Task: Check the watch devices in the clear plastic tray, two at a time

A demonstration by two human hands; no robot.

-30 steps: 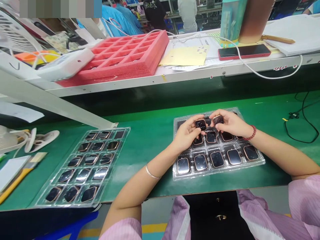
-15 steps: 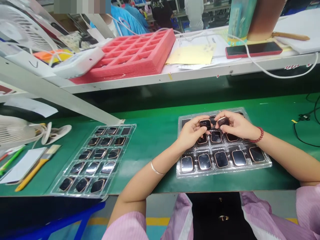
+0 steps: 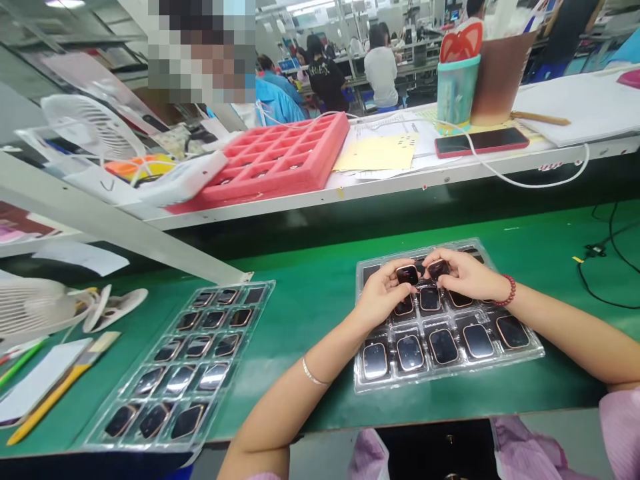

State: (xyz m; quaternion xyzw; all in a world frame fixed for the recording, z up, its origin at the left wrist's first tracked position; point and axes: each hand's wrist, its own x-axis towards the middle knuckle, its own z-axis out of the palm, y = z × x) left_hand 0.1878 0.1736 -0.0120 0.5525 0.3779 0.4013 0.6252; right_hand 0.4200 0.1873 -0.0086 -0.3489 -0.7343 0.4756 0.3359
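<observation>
Left hand [image 3: 383,295] and right hand [image 3: 463,272] each pinch a small glossy black, copper-rimmed watch case [image 3: 407,274] above the clear plastic blister tray [image 3: 535,352]'s far row. Light, rigid, probably scratch-prone; best gripped by the rims.

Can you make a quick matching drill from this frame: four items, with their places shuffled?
Items:
1. red foam tray
2. red-cased phone
3. yellow-handled brush
4. left hand

Places:
A. far left of the green mat, beside a white card
B. on the raised shelf, left of the yellow paper
C. over the right-hand clear tray, holding a watch body
D. on the raised shelf, by the teal cup, white cable running to it

Pairs: 1-B, 2-D, 3-A, 4-C
</observation>
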